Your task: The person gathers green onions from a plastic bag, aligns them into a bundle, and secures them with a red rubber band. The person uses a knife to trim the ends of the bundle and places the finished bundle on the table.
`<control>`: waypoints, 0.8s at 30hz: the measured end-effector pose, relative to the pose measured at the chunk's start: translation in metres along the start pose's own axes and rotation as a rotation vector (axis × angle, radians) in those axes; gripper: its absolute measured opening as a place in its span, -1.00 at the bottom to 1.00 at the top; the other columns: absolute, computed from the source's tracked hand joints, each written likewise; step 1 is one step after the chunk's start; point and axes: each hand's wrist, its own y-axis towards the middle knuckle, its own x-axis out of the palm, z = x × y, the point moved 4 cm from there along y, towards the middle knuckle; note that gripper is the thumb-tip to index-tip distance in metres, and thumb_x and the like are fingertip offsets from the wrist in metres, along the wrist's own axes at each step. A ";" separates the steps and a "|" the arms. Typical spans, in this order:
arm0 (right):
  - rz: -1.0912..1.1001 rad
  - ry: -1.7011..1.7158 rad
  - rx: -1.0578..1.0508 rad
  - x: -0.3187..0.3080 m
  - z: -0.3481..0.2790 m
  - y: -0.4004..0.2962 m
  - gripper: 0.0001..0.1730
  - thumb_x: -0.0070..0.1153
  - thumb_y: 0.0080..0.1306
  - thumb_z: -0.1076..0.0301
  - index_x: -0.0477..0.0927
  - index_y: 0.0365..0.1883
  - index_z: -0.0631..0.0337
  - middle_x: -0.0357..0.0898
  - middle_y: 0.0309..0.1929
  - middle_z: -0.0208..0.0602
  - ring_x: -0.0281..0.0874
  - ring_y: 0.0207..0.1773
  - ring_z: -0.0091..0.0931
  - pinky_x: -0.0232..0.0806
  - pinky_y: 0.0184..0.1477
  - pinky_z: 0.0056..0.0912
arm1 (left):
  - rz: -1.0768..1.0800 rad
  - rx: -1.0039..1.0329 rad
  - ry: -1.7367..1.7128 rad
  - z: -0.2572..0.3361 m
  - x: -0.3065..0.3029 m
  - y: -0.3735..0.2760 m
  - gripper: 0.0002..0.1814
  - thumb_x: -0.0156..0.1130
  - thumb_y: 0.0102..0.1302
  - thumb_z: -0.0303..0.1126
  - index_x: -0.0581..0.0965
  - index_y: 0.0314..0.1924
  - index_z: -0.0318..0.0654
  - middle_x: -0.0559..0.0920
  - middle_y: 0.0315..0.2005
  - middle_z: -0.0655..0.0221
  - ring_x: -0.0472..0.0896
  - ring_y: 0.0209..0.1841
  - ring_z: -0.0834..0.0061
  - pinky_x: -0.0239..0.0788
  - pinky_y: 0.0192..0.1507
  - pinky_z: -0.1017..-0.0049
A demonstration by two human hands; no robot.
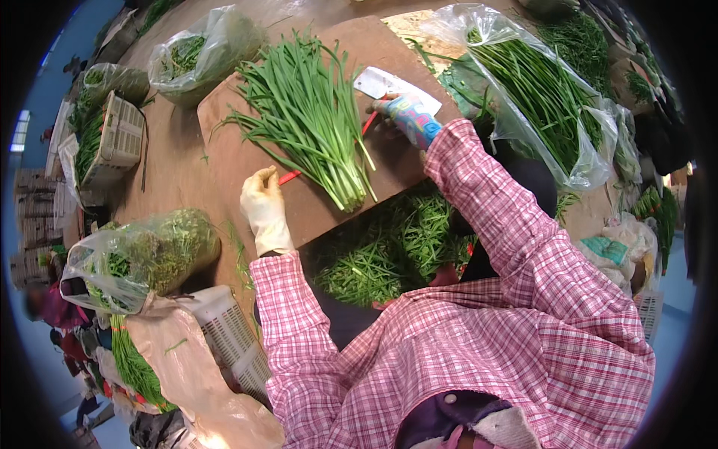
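A loose bunch of garlic chives [305, 106] lies on a brown board [224, 143], its pale cut ends towards me. A red strip [289, 177] passes beneath the stems and shows on both sides of them. My left hand [263, 207], in a cream glove, pinches the strip's left end. On the other side my right hand [408, 117], in a colourful patterned glove, has the right end between its fingers. Beside that hand lies a flat whitish plate [387, 84], partly hidden by it; I cannot tell whether it is a blade.
Cut greens [364, 269] are heaped below the board's near edge. A clear bag of long green stalks [538, 101] lies at the right. More bags of greens [174, 244] and plastic crates [118, 137] stand at the left. People are at the far left.
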 end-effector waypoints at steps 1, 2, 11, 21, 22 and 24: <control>-0.031 0.060 0.014 -0.004 0.005 0.003 -0.77 0.17 0.33 0.28 0.67 -0.16 0.24 0.65 -0.40 -0.31 0.60 -0.48 -0.49 0.41 -0.51 -0.44 | 0.003 -0.077 -0.067 -0.008 0.000 0.000 -0.86 0.40 0.16 -0.45 0.70 -0.25 -0.23 0.69 -0.37 0.27 0.65 -0.30 0.40 0.49 -0.20 0.43; -0.066 0.054 0.005 -0.006 0.006 0.002 -0.71 0.16 0.36 0.26 0.62 -0.06 0.26 0.66 -0.34 -0.29 0.63 -0.44 -0.49 0.43 -0.47 -0.44 | 0.003 -0.151 -0.138 -0.019 0.002 0.001 -0.87 0.40 0.17 -0.44 0.70 -0.25 -0.24 0.69 -0.36 0.27 0.65 -0.30 0.43 0.49 -0.22 0.45; -0.118 -0.427 0.048 -0.009 0.016 -0.042 -0.51 0.17 0.27 -0.08 0.72 -0.33 0.25 0.70 -0.43 -0.22 0.61 -0.48 -0.42 0.47 -0.35 -0.35 | 0.131 0.169 0.024 0.027 -0.025 0.020 -0.56 0.36 0.28 -0.07 0.60 0.08 -0.09 0.49 0.19 0.02 0.52 0.17 0.16 0.36 0.17 0.22; -0.215 -1.126 -0.237 0.046 0.010 -0.091 -0.59 0.12 0.26 0.00 0.67 -0.09 0.07 0.69 -0.16 -0.13 0.62 -0.02 -0.17 0.43 0.06 -0.14 | -0.452 0.439 -0.044 0.089 0.065 0.008 -0.69 0.16 0.37 -0.17 0.63 0.08 0.38 0.19 0.45 0.17 -0.03 0.52 -0.05 -0.33 0.47 -0.01; -0.239 -1.113 -0.232 0.044 0.008 -0.094 -0.58 0.11 0.27 0.00 0.67 -0.08 0.08 0.69 -0.16 -0.12 0.62 -0.03 -0.17 0.43 0.06 -0.14 | -0.438 0.443 -0.047 0.085 0.065 0.006 -0.69 0.15 0.37 -0.18 0.63 0.07 0.36 0.20 0.45 0.18 -0.03 0.52 -0.04 -0.33 0.47 -0.01; -0.260 -1.075 -0.285 0.044 0.010 -0.093 -0.56 0.11 0.27 -0.08 0.69 -0.15 0.08 0.68 -0.21 -0.09 0.64 -0.07 -0.15 0.45 0.00 -0.09 | -0.429 0.442 -0.038 0.084 0.065 0.005 -0.71 0.14 0.37 -0.20 0.64 0.06 0.32 0.21 0.45 0.20 -0.02 0.51 -0.04 -0.32 0.47 -0.02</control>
